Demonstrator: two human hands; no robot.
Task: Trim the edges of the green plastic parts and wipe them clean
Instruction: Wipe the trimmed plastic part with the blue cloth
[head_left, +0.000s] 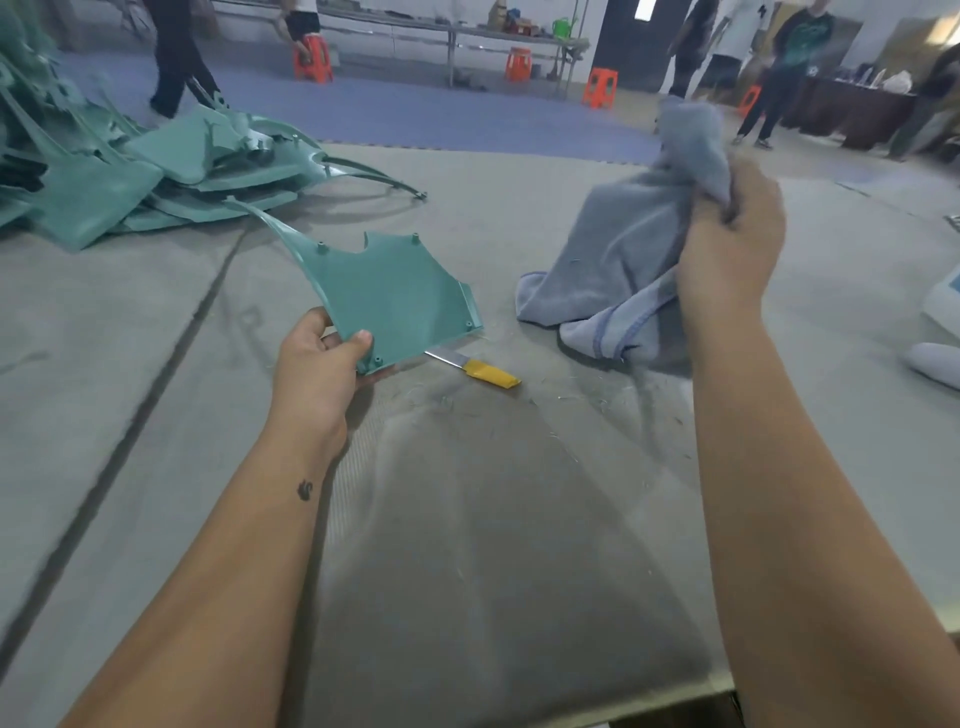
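Looking down, I see a grey padded tabletop (156, 322) filling most of the view, scattered with fine shavings, and behind it a workshop with a blue floor (415, 109), long benches, orange stools (312, 57) and several people standing. A heap of green plastic parts (130, 171) lies far left on the tabletop. My right hand (727, 244) is closed around a bunched grey cloth (639, 260), lifted so that its lower end still drapes on the surface. My left hand (317, 364) pinches the near corner of one green part (395, 296), thumb on top, holding it tilted above the surface. A yellow-handled knife (480, 370) lies just beneath that part, its blade partly hidden by the part's edge.
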